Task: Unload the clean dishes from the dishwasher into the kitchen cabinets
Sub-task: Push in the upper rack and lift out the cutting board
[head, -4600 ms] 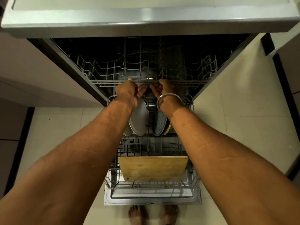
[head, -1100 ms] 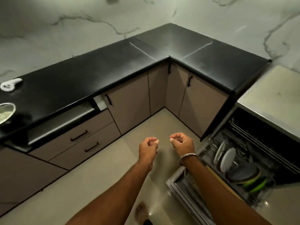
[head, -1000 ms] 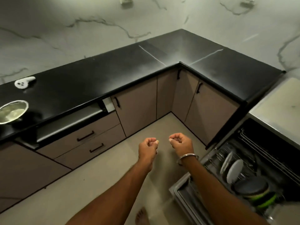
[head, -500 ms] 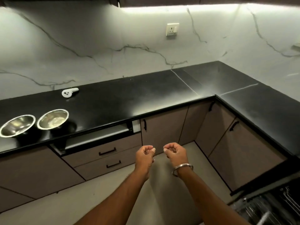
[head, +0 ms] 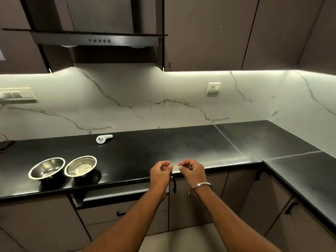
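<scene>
Over the front edge of the counter [head: 163, 148], near its middle: fingers [head: 165, 165] of the left hand [head: 160, 174] were curled tight into the palm, thumb laid on the forefinger. Fingers [head: 186, 164] of the right hand [head: 194, 171] were curled likewise, with a metal bangle [head: 200, 187] on that wrist. The fists were close together, apart, with no item seen in either. Toward the counter's left end, near its front edge: left steel bowl [head: 47, 168] and right steel bowl [head: 81, 166], upright, side by side; whether the rims touched could not be told. Near the back edge: one small white device [head: 104, 138]. Under the front edge: lower cabinets [head: 181, 213], doors closed. On the marble wall: one socket [head: 214, 87]. Overhead: upper cabinets [head: 205, 33], closed, with a range hood [head: 94, 40] to their left.
</scene>
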Demonstrator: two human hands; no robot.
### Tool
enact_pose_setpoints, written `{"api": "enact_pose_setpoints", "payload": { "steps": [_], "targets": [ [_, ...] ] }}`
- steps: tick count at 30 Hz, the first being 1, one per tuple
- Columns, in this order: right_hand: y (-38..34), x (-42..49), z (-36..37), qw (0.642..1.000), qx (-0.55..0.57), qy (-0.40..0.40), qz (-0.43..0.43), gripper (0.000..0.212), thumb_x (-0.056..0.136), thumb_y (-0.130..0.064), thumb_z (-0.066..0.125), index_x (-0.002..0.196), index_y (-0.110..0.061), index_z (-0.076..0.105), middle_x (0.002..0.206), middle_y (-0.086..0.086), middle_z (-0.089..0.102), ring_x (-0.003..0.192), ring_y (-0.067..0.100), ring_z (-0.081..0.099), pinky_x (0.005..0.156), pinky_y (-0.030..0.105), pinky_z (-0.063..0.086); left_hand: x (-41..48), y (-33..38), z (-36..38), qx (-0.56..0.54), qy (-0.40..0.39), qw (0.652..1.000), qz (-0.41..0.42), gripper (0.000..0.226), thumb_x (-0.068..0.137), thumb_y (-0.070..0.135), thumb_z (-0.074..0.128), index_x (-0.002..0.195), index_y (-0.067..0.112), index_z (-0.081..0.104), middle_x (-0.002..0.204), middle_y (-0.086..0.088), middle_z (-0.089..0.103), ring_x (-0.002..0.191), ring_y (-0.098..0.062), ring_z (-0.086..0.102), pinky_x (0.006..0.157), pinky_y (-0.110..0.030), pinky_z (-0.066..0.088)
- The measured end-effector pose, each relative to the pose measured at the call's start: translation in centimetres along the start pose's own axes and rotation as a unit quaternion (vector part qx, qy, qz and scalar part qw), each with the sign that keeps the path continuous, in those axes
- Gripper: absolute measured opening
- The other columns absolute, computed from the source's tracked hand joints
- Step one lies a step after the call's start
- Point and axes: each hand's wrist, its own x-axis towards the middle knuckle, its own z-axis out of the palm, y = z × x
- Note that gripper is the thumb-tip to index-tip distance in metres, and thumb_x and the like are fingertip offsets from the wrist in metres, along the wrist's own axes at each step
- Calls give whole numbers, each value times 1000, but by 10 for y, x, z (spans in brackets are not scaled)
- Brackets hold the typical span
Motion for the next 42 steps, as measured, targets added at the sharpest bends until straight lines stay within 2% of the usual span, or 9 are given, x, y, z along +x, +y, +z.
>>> {"api": "enact_pose_setpoints", "payload": {
  "steps": [8,14,17,24,27,30,36,39,42],
  "targets": [
    [-78,85,-4,996,46,-17,-69,10,82,-8,76,88,-16,75,83,3,75,78,20,70,78,44,61,50,87,22,-27,15,996,80,10,97,14,69,107,15,71,98,-12,74,81,-19,68,75,-34,61],
    [-138,152,-5,990,98,-17,-97,14,85,-11,76,98,-16,72,90,4,76,86,22,73,79,41,63,100,150,42,-44,26,992,113,16,99,20,67,115,18,67,105,-5,71,96,-20,71,83,-34,62],
    [-160,191,3,984,156,-16,-81,18,86,-11,75,103,-13,71,92,8,76,87,24,74,80,43,63,137,176,54,-49,33,989,133,18,100,20,66,117,16,67,108,-5,71,99,-20,70,85,-36,63],
    [-187,287,38,959,282,-13,-36,30,90,-10,71,120,-11,65,103,12,75,89,22,76,85,37,62,232,229,79,-49,29,980,188,24,101,19,65,124,13,67,113,-5,70,101,-22,70,88,-36,62],
    [-192,330,50,934,358,-9,2,37,90,-7,70,126,-6,62,107,16,73,91,25,76,89,40,60,276,248,88,-36,26,977,206,28,100,20,65,127,13,66,117,-4,70,103,-22,71,88,-35,62],
    [-196,366,60,898,438,-9,33,35,92,-5,65,126,0,61,109,22,72,95,29,75,93,41,58,315,266,97,-35,24,976,212,30,101,19,65,130,12,65,120,-5,69,105,-22,70,90,-38,61],
    [-198,425,75,873,482,-14,77,38,98,-7,59,135,4,51,129,28,61,112,37,67,101,43,54,376,288,114,0,56,973,226,26,103,18,60,128,20,66,120,5,66,113,-21,64,98,-45,58],
    [-198,451,80,856,507,-22,100,38,101,-12,56,135,4,48,134,28,57,117,38,64,98,41,55,391,298,122,8,69,970,232,31,104,16,59,135,17,63,133,-1,64,120,-23,62,103,-46,55],
    [-198,470,87,850,514,-33,115,36,103,-20,56,133,0,51,131,24,61,114,35,66,100,42,54,402,305,129,12,80,970,230,37,104,15,58,142,15,59,141,-4,61,127,-24,59,106,-38,51]
  ]
}}
